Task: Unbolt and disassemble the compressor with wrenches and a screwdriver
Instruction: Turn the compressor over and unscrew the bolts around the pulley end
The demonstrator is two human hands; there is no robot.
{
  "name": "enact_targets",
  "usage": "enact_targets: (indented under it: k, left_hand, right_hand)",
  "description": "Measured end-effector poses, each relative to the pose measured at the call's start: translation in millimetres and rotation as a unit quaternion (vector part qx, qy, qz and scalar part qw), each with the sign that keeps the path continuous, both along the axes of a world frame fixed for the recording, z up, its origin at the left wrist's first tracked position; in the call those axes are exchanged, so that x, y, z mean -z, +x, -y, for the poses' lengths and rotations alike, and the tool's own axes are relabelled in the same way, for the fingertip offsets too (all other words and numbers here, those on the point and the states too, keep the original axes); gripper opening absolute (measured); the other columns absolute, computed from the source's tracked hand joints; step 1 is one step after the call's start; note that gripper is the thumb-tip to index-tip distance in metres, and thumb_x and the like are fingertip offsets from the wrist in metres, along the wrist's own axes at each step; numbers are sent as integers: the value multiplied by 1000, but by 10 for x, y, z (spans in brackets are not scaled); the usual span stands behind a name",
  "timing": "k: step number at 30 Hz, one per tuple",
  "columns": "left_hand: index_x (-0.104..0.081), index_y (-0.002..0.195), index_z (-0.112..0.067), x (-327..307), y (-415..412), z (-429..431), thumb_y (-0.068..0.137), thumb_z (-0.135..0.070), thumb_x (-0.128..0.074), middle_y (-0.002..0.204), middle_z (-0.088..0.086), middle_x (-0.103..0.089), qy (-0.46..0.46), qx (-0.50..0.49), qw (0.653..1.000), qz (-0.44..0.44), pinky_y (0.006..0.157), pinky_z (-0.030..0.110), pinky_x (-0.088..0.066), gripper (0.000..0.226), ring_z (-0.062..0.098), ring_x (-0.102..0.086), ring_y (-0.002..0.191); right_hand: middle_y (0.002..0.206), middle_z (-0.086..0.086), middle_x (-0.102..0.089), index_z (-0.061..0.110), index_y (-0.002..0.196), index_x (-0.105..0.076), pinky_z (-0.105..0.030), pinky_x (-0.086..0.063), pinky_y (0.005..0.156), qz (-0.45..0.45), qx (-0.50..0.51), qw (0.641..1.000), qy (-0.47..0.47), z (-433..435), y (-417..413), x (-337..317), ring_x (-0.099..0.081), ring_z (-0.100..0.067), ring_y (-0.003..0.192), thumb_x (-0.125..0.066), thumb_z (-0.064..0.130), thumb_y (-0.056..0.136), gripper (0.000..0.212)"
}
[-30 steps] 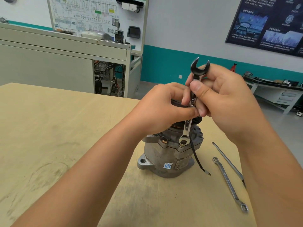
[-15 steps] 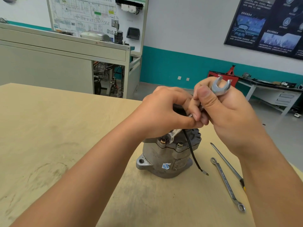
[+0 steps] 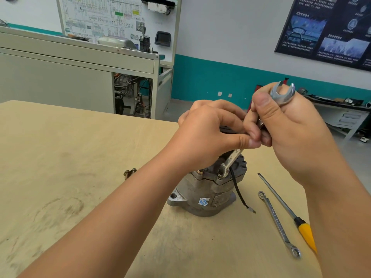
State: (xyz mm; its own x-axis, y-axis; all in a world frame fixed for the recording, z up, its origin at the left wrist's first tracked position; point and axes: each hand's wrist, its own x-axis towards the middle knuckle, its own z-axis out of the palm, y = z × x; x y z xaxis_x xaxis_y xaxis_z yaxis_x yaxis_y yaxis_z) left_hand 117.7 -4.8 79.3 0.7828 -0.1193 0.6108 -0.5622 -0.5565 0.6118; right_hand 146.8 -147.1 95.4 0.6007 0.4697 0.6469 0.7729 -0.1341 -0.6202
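A grey metal compressor (image 3: 202,197) stands upright on the wooden table (image 3: 60,157), a black wire hanging down its right side. A silver combination wrench (image 3: 230,159) slants up to the right, its ring end sitting on a bolt on the compressor's upper flange and its open jaw (image 3: 283,93) sticking out above my right hand. My right hand (image 3: 287,133) grips the wrench's upper shaft. My left hand (image 3: 208,133) lies over the compressor's top and pinches the wrench shaft at mid-length. The compressor's top is hidden under my left hand.
Two loose bolts (image 3: 129,173) lie on the table left of the compressor. To its right lie a slim ring wrench (image 3: 279,223) and a screwdriver with a yellow handle (image 3: 289,213). Beyond the table stand a grey cabinet (image 3: 76,77) and a far workbench (image 3: 341,109).
The wrench has swung from nearly upright to a slant toward the right, its ring end staying at the flange bolts. Both hands have followed it, the right one moving rightward.
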Motion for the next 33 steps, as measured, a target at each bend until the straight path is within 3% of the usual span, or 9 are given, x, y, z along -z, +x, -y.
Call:
enact_targets:
  k: [6, 9, 12, 17, 20, 23, 27, 30, 33]
  left_hand:
    - [-75, 76, -31, 12, 6, 0, 66, -46, -75, 98, -24, -60, 7, -19, 1000, -9, 102, 47, -34, 18, 16, -47, 116]
    - [-63, 61, -40, 2, -26, 22, 55, -59, -62, 91, -30, -55, -1, -33, 999, -13, 103, 45, -32, 20, 8, -43, 115]
    - [-59, 56, -39, 19, -26, 34, 59, -55, -67, 89, -32, -54, -10, -43, 999, -9, 102, 45, -31, 18, 5, -40, 114]
    - [-54, 56, -34, 74, -4, 85, 69, -45, -75, 92, -31, -53, -14, -86, 996, 18, 103, 45, -27, 26, 6, -36, 114]
    - [-57, 59, -30, 102, 10, 105, 71, -45, -73, 98, -27, -56, -19, -107, 993, 33, 102, 39, -22, 25, 7, -34, 116]
    - [-63, 66, -20, 117, 18, 113, 70, -47, -67, 101, -24, -56, -11, -132, 990, 42, 95, 30, -18, 27, 7, -33, 115]
    - [-54, 59, -23, 102, 7, 113, 64, -50, -56, 96, -27, -54, -23, -137, 990, 38, 88, 25, -15, 27, 7, -32, 115]
    - [-54, 60, -22, 91, 16, 95, 66, -46, -57, 94, -28, -54, -23, -143, 989, 32, 91, 27, -15, 25, 6, -32, 114]
    - [-67, 81, -24, 91, 35, 75, 75, -39, -66, 104, -26, -54, -10, -140, 990, 18, 99, 34, -18, 16, 8, -30, 119]
  right_hand:
    - [57, 1, -55, 11, 73, -48, -11, -37, 51, 0, -5, 1000, -6, 14, -19, -9, -45, -4, 47, -37, 31, 98, 34]
    - [61, 8, -55, 23, 81, -54, -15, -40, 48, 10, 32, 999, -21, 50, -44, -32, -49, -6, 49, -44, 40, 90, 21]
    - [65, 10, -58, 31, 86, -54, -18, -45, 48, 11, 44, 999, 3, 72, -52, -51, -53, -6, 49, -55, 33, 85, 3]
    - [70, 3, -68, 26, 80, -59, -17, -40, 41, 8, 80, 993, 86, 12, -58, -7, -50, -6, 42, -63, 19, 89, 12]
    - [72, 6, -67, 30, 79, -57, -20, -46, 50, -9, 103, 991, 88, -49, -56, 20, -60, -5, 56, -65, 28, 86, 10]
    - [80, 6, -62, 31, 78, -48, -40, -54, 66, 1, 177, 983, 43, -104, -37, 36, -64, -19, 79, -68, 33, 83, 21]
    - [79, 12, -51, 30, 80, -43, -23, -39, 60, 38, 243, 969, -35, -170, -15, -53, -51, -5, 74, -60, 26, 87, 19]
    - [84, 13, -49, 24, 90, -41, -19, -33, 57, 34, 253, 962, -101, -184, 4, -112, -47, 0, 76, -54, 21, 90, 13]
    - [86, 14, -49, 29, 83, -39, -15, -33, 56, 23, 235, 963, -132, -182, 3, -143, -48, 8, 76, -50, 22, 90, 14]
